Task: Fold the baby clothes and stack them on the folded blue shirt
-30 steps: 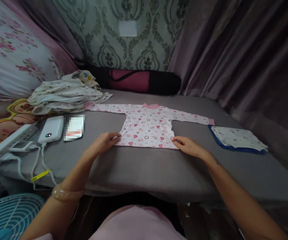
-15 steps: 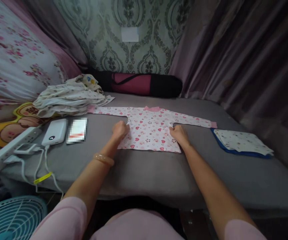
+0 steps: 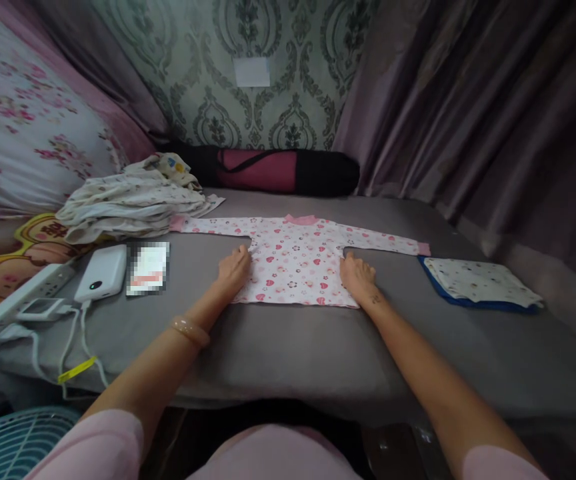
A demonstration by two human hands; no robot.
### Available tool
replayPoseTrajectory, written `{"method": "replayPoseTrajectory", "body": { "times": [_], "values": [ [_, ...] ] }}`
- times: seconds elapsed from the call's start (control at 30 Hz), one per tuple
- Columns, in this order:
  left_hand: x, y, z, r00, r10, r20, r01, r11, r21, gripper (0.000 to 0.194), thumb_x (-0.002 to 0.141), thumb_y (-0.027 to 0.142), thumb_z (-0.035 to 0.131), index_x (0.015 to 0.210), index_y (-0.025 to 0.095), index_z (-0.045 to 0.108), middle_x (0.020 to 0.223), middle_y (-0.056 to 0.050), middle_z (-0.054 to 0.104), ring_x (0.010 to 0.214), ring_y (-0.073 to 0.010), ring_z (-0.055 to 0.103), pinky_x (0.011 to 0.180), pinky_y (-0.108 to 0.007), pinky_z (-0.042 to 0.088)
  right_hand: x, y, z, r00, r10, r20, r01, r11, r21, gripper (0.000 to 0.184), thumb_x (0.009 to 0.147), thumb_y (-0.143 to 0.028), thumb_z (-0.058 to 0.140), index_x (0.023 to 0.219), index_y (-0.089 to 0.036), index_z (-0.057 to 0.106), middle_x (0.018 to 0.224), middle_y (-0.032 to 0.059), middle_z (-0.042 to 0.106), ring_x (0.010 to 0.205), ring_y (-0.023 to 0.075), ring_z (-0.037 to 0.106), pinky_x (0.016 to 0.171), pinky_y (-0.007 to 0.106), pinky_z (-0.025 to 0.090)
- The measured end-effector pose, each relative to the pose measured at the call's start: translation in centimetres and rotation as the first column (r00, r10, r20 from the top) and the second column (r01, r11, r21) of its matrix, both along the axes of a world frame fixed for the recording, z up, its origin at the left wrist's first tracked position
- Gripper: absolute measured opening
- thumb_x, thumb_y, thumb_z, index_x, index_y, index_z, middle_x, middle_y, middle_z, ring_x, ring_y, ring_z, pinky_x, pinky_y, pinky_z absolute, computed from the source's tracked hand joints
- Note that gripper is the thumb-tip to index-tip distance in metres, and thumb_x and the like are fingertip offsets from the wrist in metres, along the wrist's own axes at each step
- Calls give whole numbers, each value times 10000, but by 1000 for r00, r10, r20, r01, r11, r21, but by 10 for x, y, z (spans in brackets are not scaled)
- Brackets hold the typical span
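A small white long-sleeved shirt with pink hearts [image 3: 295, 263] lies spread flat on the grey bed surface [image 3: 288, 347], sleeves stretched out to both sides. My left hand [image 3: 233, 270] rests flat on the shirt's left side near the armpit, fingers stretched out. My right hand [image 3: 358, 277] lies flat on the shirt's right side below the other sleeve, fingers also extended. Neither hand holds anything.
A heap of pale printed clothes [image 3: 128, 199] sits at the back left. A white power bank [image 3: 102, 280] and a phone [image 3: 148, 268] lie left of the shirt, with cables. Folded cloths [image 3: 478, 283] rest at right. A dark roll bag [image 3: 278, 170] lines the wall. A fan [image 3: 13, 443] stands below left.
Both hands slid up from the shirt's bottom corners along its sides to near the armpits, then flattened there. The shirt stays spread in place.
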State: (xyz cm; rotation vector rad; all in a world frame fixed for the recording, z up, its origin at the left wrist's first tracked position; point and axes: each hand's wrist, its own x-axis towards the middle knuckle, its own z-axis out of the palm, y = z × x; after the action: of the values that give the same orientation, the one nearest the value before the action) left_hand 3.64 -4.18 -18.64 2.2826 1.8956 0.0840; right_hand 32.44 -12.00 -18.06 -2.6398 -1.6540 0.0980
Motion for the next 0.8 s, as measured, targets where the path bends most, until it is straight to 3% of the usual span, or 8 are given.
{"method": "replayPoseTrajectory", "body": {
  "times": [0.1,0.2,0.3,0.43,0.57,0.8],
  "values": [
    [4,5,12,999,-33,-29,34,999,35,353,943,270,333,1176,79,517,1113,-237,580,1009,-347,594,793,-420,463,-1,6,10,999,29,23,-30,999,34,366,943,-183,305,1169,-53,562,1115,265,633,1082,320,604,886,405,436],
    [22,12,13,988,-150,-42,155,970,188,347,929,258,361,1172,79,531,1210,-231,539,1130,-331,512,898,-418,426,-16,22,11,983,180,47,-185,968,172,397,952,-212,290,1213,-69,553,1268,248,552,1186,306,524,973,394,383],
    [46,20,-5,934,-358,-9,348,903,253,423,951,369,354,1251,109,501,1343,-188,485,1272,-296,404,1046,-418,321,-36,43,1,940,338,-45,-324,928,183,493,975,-368,270,1373,-127,434,1448,172,419,1331,290,370,1073,429,293],
    [59,27,-33,928,-373,14,360,905,227,574,963,493,268,1387,130,401,1478,-181,372,1374,-329,288,1107,-510,198,-49,56,-20,939,332,-90,-325,942,79,591,977,-488,178,1478,-197,291,1570,116,215,1433,327,135,1106,606,110],
    [51,28,-40,908,-419,-2,410,888,210,600,973,477,236,1409,92,381,1503,-197,331,1392,-316,276,1128,-474,176,-40,45,-29,912,407,-58,-403,913,65,603,980,-490,176,1487,-182,284,1570,135,206,1438,305,144,1122,585,67],
    [11,17,-35,805,-594,7,587,798,137,636,967,516,243,1463,123,302,1545,-162,265,1433,-259,206,1155,-427,134,-16,-6,-22,812,563,-154,-570,822,4,623,976,-496,221,1512,-178,224,1591,120,106,1460,248,59,1162,483,53]
  ]
}}
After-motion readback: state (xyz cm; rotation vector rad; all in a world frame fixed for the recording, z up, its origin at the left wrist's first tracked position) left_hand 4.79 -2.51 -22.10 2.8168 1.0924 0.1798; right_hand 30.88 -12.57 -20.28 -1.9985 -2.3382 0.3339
